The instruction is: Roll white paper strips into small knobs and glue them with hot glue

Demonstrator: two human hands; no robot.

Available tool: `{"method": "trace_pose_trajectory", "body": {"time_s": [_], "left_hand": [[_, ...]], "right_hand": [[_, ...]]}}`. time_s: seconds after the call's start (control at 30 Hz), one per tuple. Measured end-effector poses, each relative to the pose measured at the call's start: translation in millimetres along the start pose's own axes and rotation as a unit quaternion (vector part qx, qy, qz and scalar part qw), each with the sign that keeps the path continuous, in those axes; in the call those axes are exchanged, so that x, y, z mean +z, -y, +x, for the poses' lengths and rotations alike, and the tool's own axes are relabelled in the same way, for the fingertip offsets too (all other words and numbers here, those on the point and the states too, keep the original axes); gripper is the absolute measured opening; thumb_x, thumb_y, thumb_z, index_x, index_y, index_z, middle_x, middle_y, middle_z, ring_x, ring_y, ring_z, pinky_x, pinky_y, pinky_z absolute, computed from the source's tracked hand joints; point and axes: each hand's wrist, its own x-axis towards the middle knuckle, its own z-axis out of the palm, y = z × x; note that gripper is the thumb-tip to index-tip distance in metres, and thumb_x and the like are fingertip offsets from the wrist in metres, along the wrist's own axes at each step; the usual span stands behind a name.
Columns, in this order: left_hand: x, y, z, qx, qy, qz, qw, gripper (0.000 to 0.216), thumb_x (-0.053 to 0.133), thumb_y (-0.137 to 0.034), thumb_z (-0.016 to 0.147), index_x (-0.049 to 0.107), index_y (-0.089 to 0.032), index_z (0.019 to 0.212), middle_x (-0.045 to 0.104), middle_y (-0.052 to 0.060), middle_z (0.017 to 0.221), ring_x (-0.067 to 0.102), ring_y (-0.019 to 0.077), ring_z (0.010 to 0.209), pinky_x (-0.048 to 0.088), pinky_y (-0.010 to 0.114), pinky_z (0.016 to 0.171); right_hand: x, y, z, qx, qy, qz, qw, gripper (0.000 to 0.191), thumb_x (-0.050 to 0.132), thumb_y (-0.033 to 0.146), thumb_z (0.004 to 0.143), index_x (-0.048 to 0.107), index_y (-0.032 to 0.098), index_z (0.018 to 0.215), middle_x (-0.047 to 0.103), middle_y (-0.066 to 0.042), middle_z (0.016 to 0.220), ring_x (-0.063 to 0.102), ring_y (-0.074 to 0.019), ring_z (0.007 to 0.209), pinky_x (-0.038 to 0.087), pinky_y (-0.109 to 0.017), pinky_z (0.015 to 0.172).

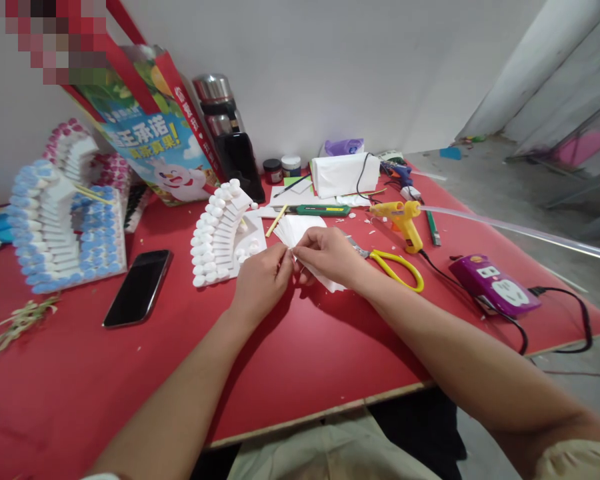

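My left hand (263,280) and my right hand (326,252) meet over the red table, thumbs and fingertips pinched close together. Whatever is between the fingertips is too small and hidden to name. White paper pieces (293,227) lie fanned out behind and beneath my hands. Left of them stands a white curved stair-like model (225,233), edged with small round white pieces. Just right of my right hand lie scissors with yellow handles (400,270), their blades partly hidden. A green utility knife (323,210) rests beyond the paper.
A yellow glue gun (403,223) and a purple power socket (497,283) are on the right, with black cords. To the left are a phone (138,288) and a blue-and-white model (65,227). A printed bag (165,147) and a steel flask (217,100) stand behind.
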Motion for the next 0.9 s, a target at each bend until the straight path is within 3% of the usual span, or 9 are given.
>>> {"method": "trace_pose_trajectory", "body": {"time_s": [0.13,0.37,0.53,0.73,0.9], "left_hand": [[2.0,1.7,-0.4,0.043,-0.005,0.106,0.993,0.030,0.041,-0.025,0.101,0.053,-0.019,0.075,0.062,0.004,0.072,0.054,0.0179,0.063,0.027,0.031,0.059],[4.7,3.4,0.9,0.101,0.011,0.241,0.965,0.024,0.040,-0.016,0.098,0.062,-0.013,0.086,0.066,0.010,0.073,0.058,0.0217,0.059,0.023,0.032,0.052],[5.3,4.2,0.0,0.133,0.005,0.278,0.951,0.023,0.042,-0.013,0.096,0.063,-0.012,0.089,0.064,0.009,0.069,0.058,0.0218,0.055,0.024,0.032,0.050],[4.4,7.1,0.2,0.158,-0.015,0.207,0.965,0.026,0.040,-0.014,0.099,0.066,-0.011,0.103,0.069,0.009,0.075,0.059,0.0200,0.059,0.032,0.031,0.053],[-1.6,0.9,-0.2,0.110,-0.011,-0.019,0.994,0.031,0.042,-0.025,0.104,0.071,-0.016,0.101,0.073,0.006,0.085,0.064,0.0178,0.073,0.044,0.030,0.068]], "right_hand": [[1.2,-2.3,-1.1,-0.027,-0.022,-0.034,0.999,0.015,0.060,0.011,0.081,0.057,0.020,0.069,0.070,-0.003,0.060,0.074,-0.0224,0.056,0.059,-0.028,0.047],[2.0,-0.6,-0.6,-0.005,-0.017,0.028,0.999,0.012,0.066,0.014,0.080,0.062,0.019,0.070,0.071,-0.004,0.060,0.074,-0.0218,0.056,0.057,-0.027,0.047],[0.7,-2.3,2.3,-0.018,-0.051,-0.035,0.998,0.015,0.071,0.017,0.080,0.063,0.017,0.067,0.063,0.000,0.050,0.061,-0.0124,0.044,0.039,-0.019,0.038],[0.6,-1.4,2.9,-0.002,-0.064,-0.021,0.998,0.013,0.064,0.015,0.078,0.059,0.019,0.068,0.062,0.000,0.053,0.058,-0.0119,0.045,0.043,-0.022,0.042],[-0.6,-3.8,3.6,-0.031,-0.059,-0.011,0.998,0.011,0.065,0.017,0.075,0.057,0.020,0.069,0.057,0.004,0.052,0.053,-0.0101,0.046,0.045,-0.022,0.044]]}}
